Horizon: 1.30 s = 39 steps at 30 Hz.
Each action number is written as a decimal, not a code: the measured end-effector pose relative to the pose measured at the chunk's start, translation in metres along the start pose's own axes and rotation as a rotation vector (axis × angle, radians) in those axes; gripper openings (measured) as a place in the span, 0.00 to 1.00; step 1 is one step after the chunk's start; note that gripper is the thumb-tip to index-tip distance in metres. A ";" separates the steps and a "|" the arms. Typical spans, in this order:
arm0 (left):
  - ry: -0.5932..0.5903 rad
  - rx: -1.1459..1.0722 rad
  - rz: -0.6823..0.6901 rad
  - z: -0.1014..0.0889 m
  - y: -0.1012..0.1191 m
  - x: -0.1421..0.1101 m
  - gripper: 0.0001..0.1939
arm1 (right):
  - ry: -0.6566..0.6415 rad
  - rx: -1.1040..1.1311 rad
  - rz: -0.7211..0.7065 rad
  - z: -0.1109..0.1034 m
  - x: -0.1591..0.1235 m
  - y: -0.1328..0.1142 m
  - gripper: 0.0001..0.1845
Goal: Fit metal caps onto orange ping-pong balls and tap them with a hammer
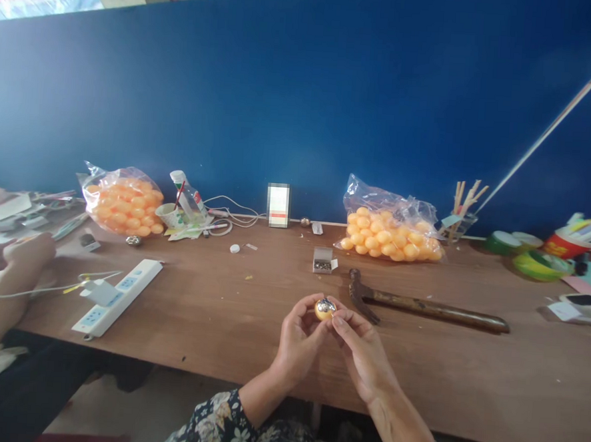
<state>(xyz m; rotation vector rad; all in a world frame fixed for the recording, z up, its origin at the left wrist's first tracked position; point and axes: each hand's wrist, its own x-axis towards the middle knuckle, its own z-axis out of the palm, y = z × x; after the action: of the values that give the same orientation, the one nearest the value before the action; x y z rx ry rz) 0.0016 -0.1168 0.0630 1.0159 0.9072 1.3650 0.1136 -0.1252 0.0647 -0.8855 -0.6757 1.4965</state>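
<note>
Your left hand [297, 341]: fingers curled round shiny ball [325, 308], thumb near its lower side, grip closed on it. Your right hand [367, 355]: thumb and fingertips drawn near together at ball's right edge; cannot tell whether they pinch anything. Ball held up before you, over brown table [249, 318], near its front edge. Hammer [435, 311] lies right of ball, head nearest your hands. Beyond ball: small box [323, 253] (tiny metallic pieces inside). Farther back, rightward: clear bag [396, 210] of orange balls.
</note>
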 end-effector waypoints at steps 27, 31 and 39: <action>0.014 0.058 0.036 0.003 -0.004 -0.001 0.18 | -0.012 -0.074 -0.035 -0.007 0.000 0.003 0.09; 0.011 0.061 0.035 0.003 -0.006 -0.001 0.18 | -0.005 -0.080 -0.046 -0.008 0.001 0.004 0.09; 0.012 0.063 0.039 0.002 -0.006 0.000 0.19 | -0.007 -0.082 -0.054 -0.010 0.002 0.006 0.09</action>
<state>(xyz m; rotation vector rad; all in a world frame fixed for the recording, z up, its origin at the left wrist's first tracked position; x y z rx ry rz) 0.0055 -0.1167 0.0579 1.0793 0.9483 1.3836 0.1184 -0.1251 0.0543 -0.9175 -0.7644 1.4333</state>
